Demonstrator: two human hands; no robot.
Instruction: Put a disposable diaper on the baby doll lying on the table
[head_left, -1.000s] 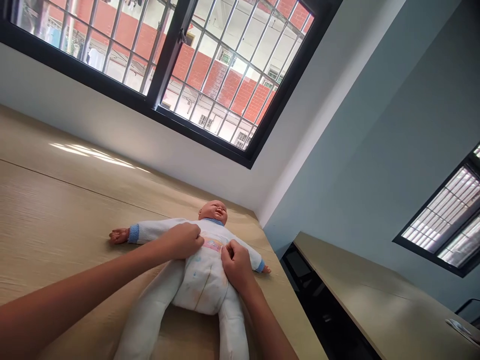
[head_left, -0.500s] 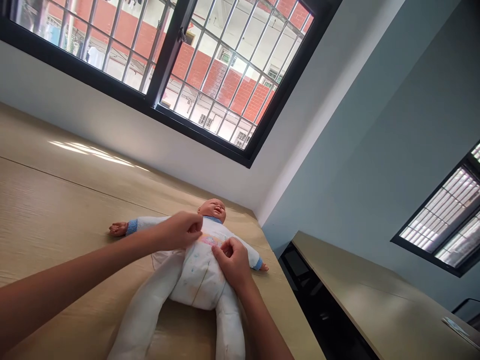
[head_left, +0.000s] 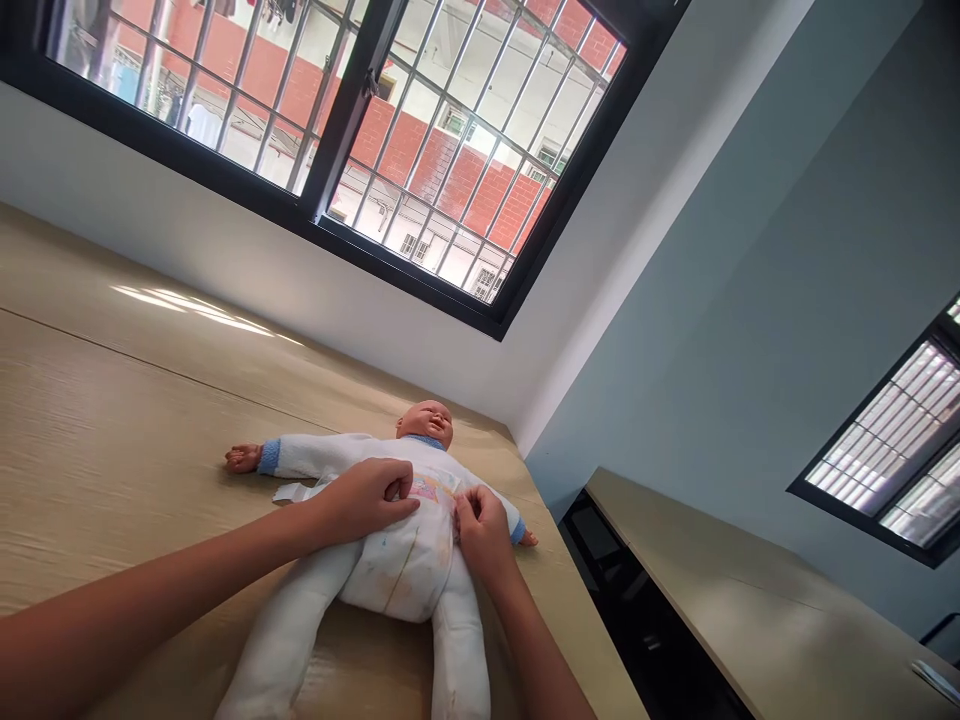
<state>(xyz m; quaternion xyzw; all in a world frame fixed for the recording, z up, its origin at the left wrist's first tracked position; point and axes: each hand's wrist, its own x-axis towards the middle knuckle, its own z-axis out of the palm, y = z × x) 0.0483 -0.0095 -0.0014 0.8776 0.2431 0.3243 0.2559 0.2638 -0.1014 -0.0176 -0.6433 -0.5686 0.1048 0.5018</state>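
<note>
A baby doll (head_left: 425, 424) in a white top with blue cuffs and collar lies on its back on the wooden tabletop, arms spread. A white diaper (head_left: 397, 570) with a coloured print at the waist covers its hips, between white cloth legs. My left hand (head_left: 375, 503) rests at the left of the diaper's waist, fingers curled and thumb on the front panel. At the opposite side my right hand (head_left: 482, 528) pinches the diaper's waist edge, fingertips together. A loose white flap (head_left: 295, 492) sticks out left of the doll, partly behind my left hand.
A barred window (head_left: 450, 150) with a black frame is above the table (head_left: 112, 420). To the right, past a dark gap, stands another wooden table (head_left: 750, 600). A thin pale object (head_left: 934, 683) lies at its right end.
My left hand has come down onto the diaper's waist, uncovering the doll's left-side sleeve and the white flap. My right hand has shifted slightly right to the diaper's edge.
</note>
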